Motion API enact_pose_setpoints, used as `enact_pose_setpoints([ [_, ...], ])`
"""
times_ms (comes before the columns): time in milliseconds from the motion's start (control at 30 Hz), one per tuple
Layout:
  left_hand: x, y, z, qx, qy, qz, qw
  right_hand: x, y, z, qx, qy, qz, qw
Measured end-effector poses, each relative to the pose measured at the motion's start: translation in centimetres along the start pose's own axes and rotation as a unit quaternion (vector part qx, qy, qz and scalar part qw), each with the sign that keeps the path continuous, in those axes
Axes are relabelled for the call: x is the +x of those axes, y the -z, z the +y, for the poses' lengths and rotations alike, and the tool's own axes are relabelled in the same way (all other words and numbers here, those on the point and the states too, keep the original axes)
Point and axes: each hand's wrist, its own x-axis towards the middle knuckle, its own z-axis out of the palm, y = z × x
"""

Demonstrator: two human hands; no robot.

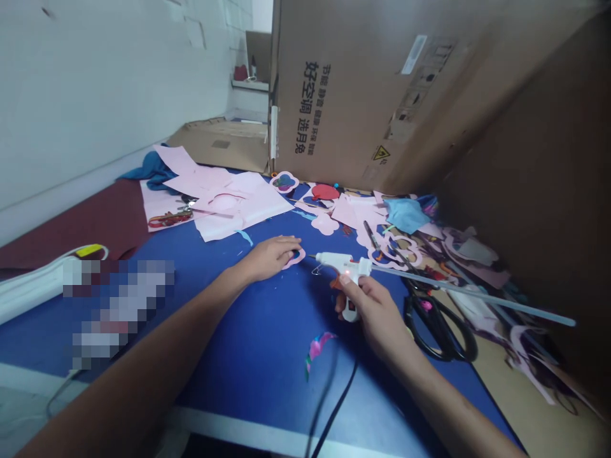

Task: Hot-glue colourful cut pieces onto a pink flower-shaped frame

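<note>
My right hand (371, 312) is closed round the handle of a white hot glue gun (340, 262), whose nozzle points left toward a small pink flower-shaped paper ring (294, 257). A long clear glue stick (472, 294) juts out of the gun's back to the right. My left hand (270, 256) lies flat on the blue table (267, 343), fingers stretched, pressing on the pink ring. The gun's black cord (334, 413) runs down toward the table's near edge.
Black scissors (439, 321) lie right of my right hand. Pink paper sheets (229, 200) and cut-out flower shapes (324, 222) litter the far side, with blue cloth (405, 213). A large cardboard box (382, 89) stands behind. A pink scrap (317, 348) lies near the front.
</note>
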Motion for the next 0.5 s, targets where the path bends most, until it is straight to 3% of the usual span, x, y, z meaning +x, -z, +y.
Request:
enact_pose_setpoints([
  [500,-0.57,-0.55,0.36,0.059,-0.032,-0.002,0.998,1.16,-0.54,0.00,-0.089,0.025,0.013,0.996],
])
